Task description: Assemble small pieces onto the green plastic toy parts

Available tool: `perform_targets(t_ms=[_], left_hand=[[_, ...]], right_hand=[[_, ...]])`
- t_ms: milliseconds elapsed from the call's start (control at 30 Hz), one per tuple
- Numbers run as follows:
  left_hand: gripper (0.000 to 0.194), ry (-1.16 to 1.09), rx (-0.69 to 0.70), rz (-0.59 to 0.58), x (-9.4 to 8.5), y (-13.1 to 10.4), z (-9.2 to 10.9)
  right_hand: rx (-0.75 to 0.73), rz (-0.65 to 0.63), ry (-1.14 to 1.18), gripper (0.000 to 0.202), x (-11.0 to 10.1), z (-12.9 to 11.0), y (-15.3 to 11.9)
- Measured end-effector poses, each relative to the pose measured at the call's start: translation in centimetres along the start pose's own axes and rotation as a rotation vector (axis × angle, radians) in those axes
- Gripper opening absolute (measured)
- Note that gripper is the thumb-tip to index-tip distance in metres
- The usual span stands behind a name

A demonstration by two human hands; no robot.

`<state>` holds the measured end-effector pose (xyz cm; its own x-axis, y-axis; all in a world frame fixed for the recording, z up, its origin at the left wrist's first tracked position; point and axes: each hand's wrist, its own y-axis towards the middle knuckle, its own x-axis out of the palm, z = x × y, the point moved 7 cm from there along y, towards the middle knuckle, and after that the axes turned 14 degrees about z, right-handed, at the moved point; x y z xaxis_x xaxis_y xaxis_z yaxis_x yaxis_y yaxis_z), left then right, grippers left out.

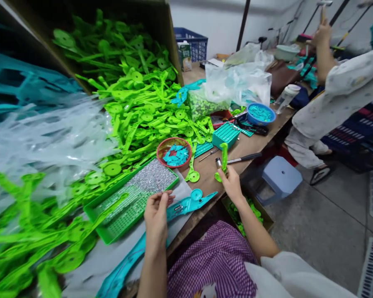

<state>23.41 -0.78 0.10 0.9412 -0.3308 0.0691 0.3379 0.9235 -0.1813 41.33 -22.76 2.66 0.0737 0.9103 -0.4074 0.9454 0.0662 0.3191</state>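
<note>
My right hand [232, 185] is closed on a small bright green plastic piece [224, 155], held upright over the table edge. Just beyond it lies a hammer [240, 159] with a black handle. My left hand [156, 213] has its thumb and fingertips pressed together; anything between them is too small to make out. It hovers at the near edge of a green perforated tray [121, 230], whose far end is heaped with tiny silvery metal pieces [152, 176]. Beneath that hand runs a long turquoise plastic part [188, 203] with a round disc and small metal fittings.
A large pile of green plastic parts [143, 111] spills from a carton on the left. A red basket [174, 153] holds turquoise chips; a blue bowl [261, 114] stands farther back. A stool [281, 174] is at right, near another person [338, 87] with a raised hammer.
</note>
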Motion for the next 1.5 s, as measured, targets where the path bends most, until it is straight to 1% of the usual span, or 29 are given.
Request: perform_targets(t_ms=[67, 133, 200, 300, 333, 400, 467, 533, 600, 667, 700, 733, 800, 867, 900, 967, 1100, 1167, 1267, 1400, 1500], left_hand=[[0.045, -0.028, -0.067, -0.038, -0.1, -0.2, 0.1], [0.045, 0.006, -0.063, -0.095, 0.1, -0.3, 0.7], [0.043, 0.11, 0.001, -0.181, 0.9, -0.2, 1.5], [0.039, 0.312, 0.118, -0.291, 2.9, 0.3, 2.6], [0.037, 0.343, 0.138, -0.284, 3.3, 0.7, 2.8], [0.035, 0.325, 0.131, -0.257, 3.8, 1.1, 3.1], [0.034, 0.255, 0.132, -0.252, 3.4, 1.0, 3.2], [0.034, 0.173, 0.143, -0.233, 2.1, 0.4, 3.2], [0.035, 0.114, 0.146, -0.183, 0.3, -0.6, 2.9], [0.037, 0.087, 0.133, -0.142, -0.9, -1.5, 2.2], [0.038, 0.078, 0.123, -0.139, -1.0, -1.9, 1.8], [0.039, 0.072, 0.116, -0.145, -0.9, -2.1, 1.4], [0.04, 0.071, 0.121, -0.144, -0.4, -2.2, 0.9], [0.039, 0.085, 0.141, -0.114, 0.1, -1.9, 0.6], [0.038, 0.094, 0.146, -0.1, 0.2, -1.7, 0.4], [0.036, 0.106, 0.141, -0.09, 0.3, -1.5, 0.1], [0.032, 0.13, 0.142, -0.091, 0.3, -1.4, -0.5], [0.03, 0.137, 0.147, -0.095, 0.4, -1.4, -0.7], [0.029, 0.132, 0.136, -0.112, 0.5, -1.3, -1.1], [0.027, 0.14, 0.125, -0.129, 0.4, -1.0, -1.6], [0.024, 0.174, 0.1, -0.171, 0.4, -0.8, -1.2]], right_hand=[[-0.07, 0.036, -0.036, 0.036, -0.2, 0.1, 0.0], [-0.09, 0.035, -0.062, 0.034, 0.0, 0.3, -0.1], [-0.08, 0.01, -0.09, 0.031, 0.3, 0.5, -0.1], [-0.058, -0.037, -0.136, 0.03, 0.7, 0.7, -0.2], [-0.049, -0.05, -0.139, 0.03, 0.7, 0.9, -0.3], [-0.04, -0.08, -0.101, 0.032, 0.6, 1.2, -0.4], [-0.061, -0.129, -0.009, 0.034, 0.3, 1.4, -0.6], [-0.056, -0.174, 0.086, 0.035, -0.4, 1.4, -0.8], [0.036, -0.192, 0.141, 0.037, -1.0, 1.4, -0.7], [0.152, -0.197, 0.181, 0.04, -1.0, 1.1, -0.5], [0.192, -0.232, 0.208, 0.042, -0.4, 0.7, -0.5], [0.221, -0.295, 0.238, 0.045, 0.7, 0.1, -0.4], [0.277, -0.492, 0.286, 0.048, 3.7, -0.8, -0.7], [0.348, -0.677, 0.306, 0.049, 6.4, -1.1, -0.9], [0.376, -0.738, 0.31, 0.049, 7.5, -1.1, -0.9], [0.404, -0.829, 0.307, 0.048, 8.9, -1.1, -0.8], [0.418, -1.015, 0.204, 0.048, 10.3, -0.8, -1.1], [0.427, -1.072, 0.139, 0.047, 10.6, -0.5, -1.3], [0.424, -1.111, 0.081, 0.045, 10.8, -0.3, -1.1], [0.388, -1.169, 0.062, 0.042, 11.4, -0.8, -0.8], [0.365, -1.201, 0.032, 0.041, 11.6, -0.9, -0.6]])
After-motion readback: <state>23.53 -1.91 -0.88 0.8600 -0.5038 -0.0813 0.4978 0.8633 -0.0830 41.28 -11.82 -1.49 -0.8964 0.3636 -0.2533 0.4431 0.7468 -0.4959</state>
